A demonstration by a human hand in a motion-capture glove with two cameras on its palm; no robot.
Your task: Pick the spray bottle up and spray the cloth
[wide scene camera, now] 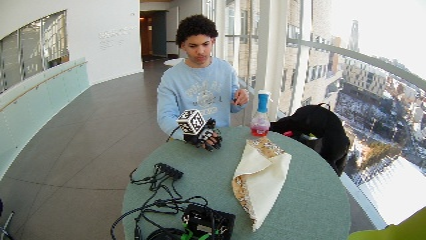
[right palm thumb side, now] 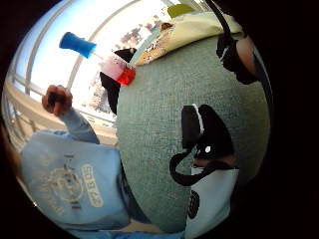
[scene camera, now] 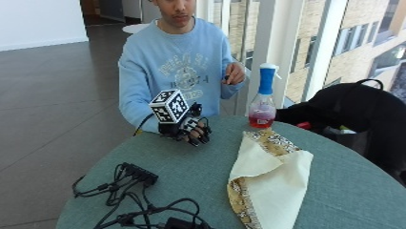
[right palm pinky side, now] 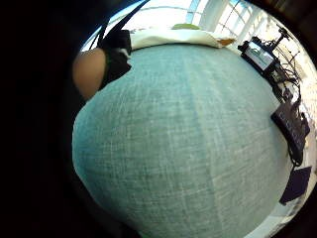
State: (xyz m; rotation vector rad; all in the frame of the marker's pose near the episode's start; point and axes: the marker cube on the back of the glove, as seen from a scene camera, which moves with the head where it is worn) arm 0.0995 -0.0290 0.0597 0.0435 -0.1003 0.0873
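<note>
Counting what sits on the round teal fabric-covered surface [scene camera: 190, 176]: one clear plastic spray bottle with red liquid and a blue trigger head [scene camera: 263, 102], one cream cloth with a gold patterned border, folded over itself [scene camera: 266, 179], one tangle of black cables with a black power strip [scene camera: 136, 191], and, at the edge past the bottle, one black bag [scene camera: 352, 117].

One black-gloved right hand, the grip [scene camera: 190, 130], rests low near the rim of the surface closest to the person in the light blue sweatshirt [scene camera: 174, 67]. Its fingers [scene camera: 202, 136] hang loosely curled and apart, closed on nothing; whether the fingertips touch the fabric I cannot tell from the outside view. Both palm views are filled by teal weave, so the palm sits close over the surface.

Relative to the grip, the spray bottle stands upright well apart, across the surface towards the window, beside the bare hand's side of the person. The cloth lies between grip and bottle on the far side, its near corner not touching the glove. The cables lie apart on the grip's other side, towards the viewer. The bare left hand [scene camera: 233, 74] is raised at chest height.
</note>
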